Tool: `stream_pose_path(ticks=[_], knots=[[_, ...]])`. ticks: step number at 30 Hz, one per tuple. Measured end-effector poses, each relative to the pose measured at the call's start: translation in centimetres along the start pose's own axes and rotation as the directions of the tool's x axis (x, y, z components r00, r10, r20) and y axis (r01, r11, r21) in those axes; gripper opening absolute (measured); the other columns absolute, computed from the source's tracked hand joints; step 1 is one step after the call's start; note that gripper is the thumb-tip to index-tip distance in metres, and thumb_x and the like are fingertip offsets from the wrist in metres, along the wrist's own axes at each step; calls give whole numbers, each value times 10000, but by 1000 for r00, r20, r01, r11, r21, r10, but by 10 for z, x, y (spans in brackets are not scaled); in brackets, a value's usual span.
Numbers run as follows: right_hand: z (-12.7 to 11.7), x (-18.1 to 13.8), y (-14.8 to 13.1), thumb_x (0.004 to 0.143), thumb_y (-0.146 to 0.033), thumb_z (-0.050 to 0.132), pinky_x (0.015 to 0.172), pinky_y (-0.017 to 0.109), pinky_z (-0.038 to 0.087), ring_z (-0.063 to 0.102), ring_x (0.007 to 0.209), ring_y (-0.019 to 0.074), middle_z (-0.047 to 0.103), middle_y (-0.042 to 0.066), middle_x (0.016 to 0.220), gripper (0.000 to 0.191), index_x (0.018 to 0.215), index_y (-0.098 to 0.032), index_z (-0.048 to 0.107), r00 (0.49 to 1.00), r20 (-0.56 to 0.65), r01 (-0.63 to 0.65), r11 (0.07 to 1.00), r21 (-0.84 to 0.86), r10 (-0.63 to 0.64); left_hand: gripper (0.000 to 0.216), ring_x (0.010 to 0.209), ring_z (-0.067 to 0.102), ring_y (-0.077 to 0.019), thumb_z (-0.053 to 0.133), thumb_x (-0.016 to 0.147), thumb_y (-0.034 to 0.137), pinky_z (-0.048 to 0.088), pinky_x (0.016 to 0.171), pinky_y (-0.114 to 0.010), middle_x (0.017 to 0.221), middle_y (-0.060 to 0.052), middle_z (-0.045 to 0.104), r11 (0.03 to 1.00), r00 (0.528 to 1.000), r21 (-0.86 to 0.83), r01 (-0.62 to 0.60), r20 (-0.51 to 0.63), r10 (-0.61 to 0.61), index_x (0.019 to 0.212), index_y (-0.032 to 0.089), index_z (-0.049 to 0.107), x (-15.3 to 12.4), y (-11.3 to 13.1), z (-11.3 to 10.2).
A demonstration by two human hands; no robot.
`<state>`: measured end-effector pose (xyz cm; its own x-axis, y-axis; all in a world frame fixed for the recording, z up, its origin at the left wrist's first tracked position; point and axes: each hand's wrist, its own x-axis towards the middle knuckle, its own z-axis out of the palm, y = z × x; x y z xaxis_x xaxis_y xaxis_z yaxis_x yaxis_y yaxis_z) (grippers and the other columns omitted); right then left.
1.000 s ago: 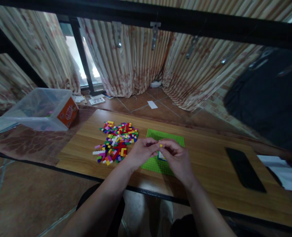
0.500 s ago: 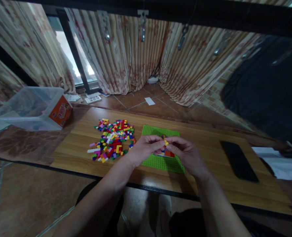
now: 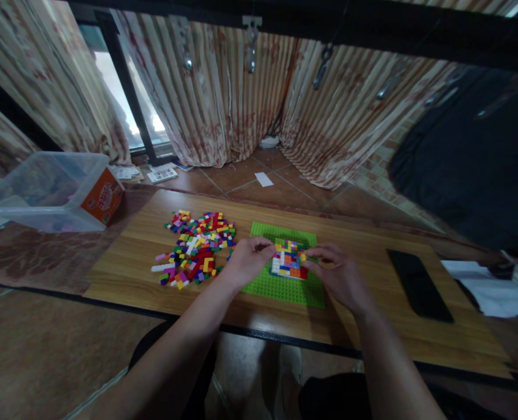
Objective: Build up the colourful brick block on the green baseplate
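Observation:
On a green baseplate (image 3: pixel 285 290) lies a flat block of many-coloured toy bricks (image 3: pixel 289 262), made of white, red, yellow, blue and orange pieces. My right hand (image 3: pixel 340 274) is at its right side, thumb and forefinger pinched on a small yellow brick (image 3: pixel 303 256). At the block's left edge is my left hand (image 3: pixel 249 259), with thumb and forefinger drawn together; what they hold, if anything, is too small to make out. A loose pile of mixed bricks (image 3: pixel 198 248) spreads over the table left of my left hand.
A black phone (image 3: pixel 419 286) lies on the wooden table (image 3: pixel 128 262) to the right. Off the left end stands a clear plastic bin (image 3: pixel 35 201) with an orange label. White papers (image 3: pixel 495 289) are at the right end. Behind the table hang striped curtains (image 3: pixel 224 99).
My hands have moved apart from above the bricks, left hand to the left and right hand to the right. The brick block between them now shows; the yellow piece has gone with my right hand.

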<state>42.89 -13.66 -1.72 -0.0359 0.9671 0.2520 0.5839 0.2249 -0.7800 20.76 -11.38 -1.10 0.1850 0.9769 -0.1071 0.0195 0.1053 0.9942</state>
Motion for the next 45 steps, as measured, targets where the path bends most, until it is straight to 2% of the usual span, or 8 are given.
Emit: stream_pose_path(ticks=[7, 21, 34, 42, 45], knots=[[10, 2, 7, 771, -416, 710, 920, 426, 472, 622, 994, 223, 634, 61, 1056, 184, 861, -263, 756, 999, -14, 46, 997, -62, -47, 137, 602, 512, -119, 628, 768, 252, 386, 577, -224, 643, 3, 627, 990, 999, 141, -27, 49, 21, 729, 155, 717, -1, 0, 1], [14, 0, 2, 794, -364, 678, 953, 446, 461, 608, 1045, 240, 624, 73, 1106, 149, 878, -255, 735, 993, -26, 107, 987, -122, -111, 157, 669, 579, -148, 607, 791, 263, 433, 607, -231, 723, -22, 689, 969, 994, 233, -87, 88, 68, 769, 173, 734, -3, 0, -1], [17, 0, -4, 790, -341, 682, 921, 450, 469, 610, 1008, 255, 623, 83, 1078, 143, 709, -227, 652, 986, 7, 160, 955, -250, -164, 189, 710, 601, -155, 574, 824, 269, 447, 657, -249, 773, -36, 701, 952, 990, 288, -100, 127, 66, 827, 152, 722, -4, 2, -1], [14, 0, 1, 799, -365, 687, 953, 462, 474, 601, 1064, 259, 621, 81, 1131, 152, 893, -253, 727, 986, 1, 163, 966, -201, -166, 199, 722, 606, -137, 547, 850, 255, 450, 648, -224, 801, -26, 706, 927, 988, 360, -106, 143, 57, 870, 143, 710, -3, 2, -2], [14, -1, 3, 822, -355, 660, 969, 464, 470, 596, 1088, 260, 618, 79, 1146, 138, 886, -261, 737, 986, 8, 164, 969, -186, -165, 197, 717, 605, -137, 547, 853, 245, 452, 660, -230, 799, -29, 703, 923, 988, 370, -103, 146, 52, 876, 135, 709, -3, 3, -2]])
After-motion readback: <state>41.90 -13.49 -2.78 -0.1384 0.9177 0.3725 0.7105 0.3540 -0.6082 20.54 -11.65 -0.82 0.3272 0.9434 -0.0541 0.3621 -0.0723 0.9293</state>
